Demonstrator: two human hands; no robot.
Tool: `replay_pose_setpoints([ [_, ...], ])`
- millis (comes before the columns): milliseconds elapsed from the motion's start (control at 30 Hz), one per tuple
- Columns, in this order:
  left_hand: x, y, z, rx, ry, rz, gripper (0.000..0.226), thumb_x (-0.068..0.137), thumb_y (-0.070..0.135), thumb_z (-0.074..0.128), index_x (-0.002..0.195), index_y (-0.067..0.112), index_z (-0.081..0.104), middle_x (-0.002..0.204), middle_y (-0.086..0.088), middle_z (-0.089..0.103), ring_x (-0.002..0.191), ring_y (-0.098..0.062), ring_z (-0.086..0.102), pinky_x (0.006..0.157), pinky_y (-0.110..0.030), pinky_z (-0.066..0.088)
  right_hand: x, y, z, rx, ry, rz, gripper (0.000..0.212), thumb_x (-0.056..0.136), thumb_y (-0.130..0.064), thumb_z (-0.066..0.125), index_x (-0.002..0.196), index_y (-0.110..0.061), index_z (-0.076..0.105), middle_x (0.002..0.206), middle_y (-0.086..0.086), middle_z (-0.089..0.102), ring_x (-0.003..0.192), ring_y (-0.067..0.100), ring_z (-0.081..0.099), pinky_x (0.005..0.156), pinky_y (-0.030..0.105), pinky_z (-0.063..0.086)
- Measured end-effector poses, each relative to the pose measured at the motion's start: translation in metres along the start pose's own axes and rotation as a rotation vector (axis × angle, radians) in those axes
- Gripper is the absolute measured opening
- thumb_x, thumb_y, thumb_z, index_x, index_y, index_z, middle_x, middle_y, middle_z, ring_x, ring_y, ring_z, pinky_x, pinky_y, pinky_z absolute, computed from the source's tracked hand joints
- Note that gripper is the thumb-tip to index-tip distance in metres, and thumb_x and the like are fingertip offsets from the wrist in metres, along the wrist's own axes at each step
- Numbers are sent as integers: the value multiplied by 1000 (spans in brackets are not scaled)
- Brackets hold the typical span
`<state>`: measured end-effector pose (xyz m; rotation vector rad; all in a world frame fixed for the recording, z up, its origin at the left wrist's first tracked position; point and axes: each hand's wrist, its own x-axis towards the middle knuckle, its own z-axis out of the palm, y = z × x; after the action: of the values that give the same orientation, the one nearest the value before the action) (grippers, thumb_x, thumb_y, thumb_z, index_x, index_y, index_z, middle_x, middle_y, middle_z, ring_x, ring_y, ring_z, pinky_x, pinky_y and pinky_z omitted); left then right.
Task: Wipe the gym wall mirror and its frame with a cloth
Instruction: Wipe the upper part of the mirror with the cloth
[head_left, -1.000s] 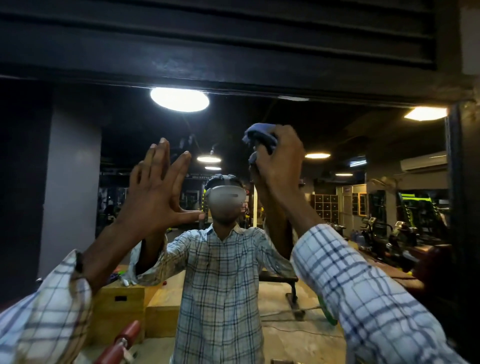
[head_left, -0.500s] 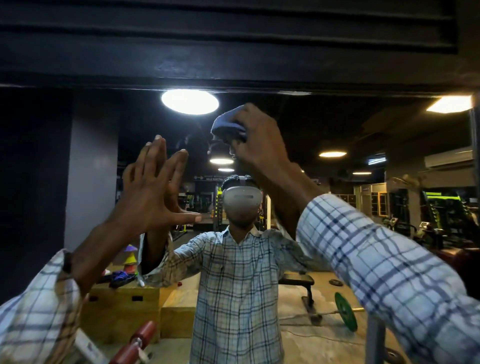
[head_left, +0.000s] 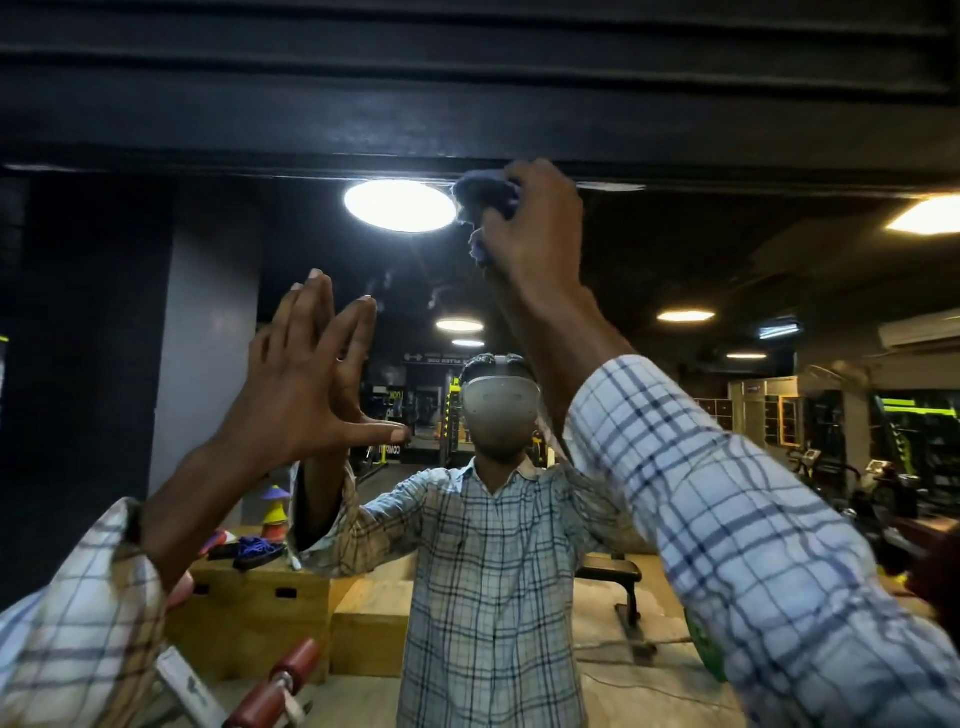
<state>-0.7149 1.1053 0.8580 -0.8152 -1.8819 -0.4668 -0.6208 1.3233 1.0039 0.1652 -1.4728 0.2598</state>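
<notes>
Reflected ceiling light glares in the wall mirror, just left of the blue cloth bunched in the right hand at the glass's top edge. Directly above the knuckles runs the dark frame. Lower left, the left hand rests flat, fingers spread. Top-edge wiping seems underway; next likely calls for a sideways sweep along the frame.

Cloth: mostly hidden behind the right hand; only a bunched blue part shows.
Left hand: palm turned away; contact with the mirror cannot be told.
Left sleeve, right sleeve: cut by the edges.
Frame: ends out of view.
Sign: unreadable.
</notes>
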Motion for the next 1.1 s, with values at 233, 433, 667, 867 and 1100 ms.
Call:
replay_pose_setpoints([
  [233,-3,-28,-12,7,0,4,143,47,100,58,165,41,5,171,-1,-26,159,-26,-19,124,-57,8,-37,-30,23,5,-330,-282,29,80,-20,78,109,-23,75,105,-4,68,96,12,62,85,34,56],
  [433,-7,-60,-19,34,-5,28,142,47,104,52,165,42,3,171,-1,-26,159,-26,-19,124,-57,10,-31,-48,35,35,-33,21,29,85,-11,81,112,-14,71,114,-1,64,105,15,62,93,27,54],
  [667,-12,-78,-25,40,-3,43,141,50,101,58,165,41,5,172,-2,-23,160,-26,-17,124,-58,10,-21,-32,18,-49,-56,-53,24,87,-13,77,110,-14,70,109,-3,62,99,11,58,88,25,52],
  [867,-13,-83,-23,34,-12,50,143,50,100,64,164,43,-1,172,-2,-25,160,-28,-16,124,-58,8,-98,-52,40,8,-335,-308,27,82,-9,76,109,-14,70,108,-1,65,96,8,57,82,18,48],
  [1100,-16,-84,-23,35,-16,40,141,55,94,68,165,40,-1,171,-3,-25,160,-30,-16,125,-59,5,-102,-37,28,34,-45,37,32,86,-8,74,116,-15,67,119,0,63,101,4,57,87,15,50],
])
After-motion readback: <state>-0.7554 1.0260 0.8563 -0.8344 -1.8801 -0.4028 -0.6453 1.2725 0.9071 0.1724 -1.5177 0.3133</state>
